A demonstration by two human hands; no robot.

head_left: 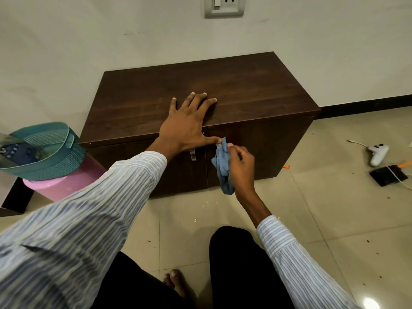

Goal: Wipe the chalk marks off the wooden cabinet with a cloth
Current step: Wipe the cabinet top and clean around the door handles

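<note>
From my head camera, my left hand (189, 123) lies flat and open on the cabinet (245, 92) top, fingers spread, thumb hooked over the front edge. My right hand (239, 166) is closed around the blue cloth (223, 166), pressing its upper end against the front near the top edge, just beside my left thumb; the rest of it hangs down. A metal handle (193, 155) shows below my left wrist. White crumbs (195, 219) dot the floor (312, 208).
</note>
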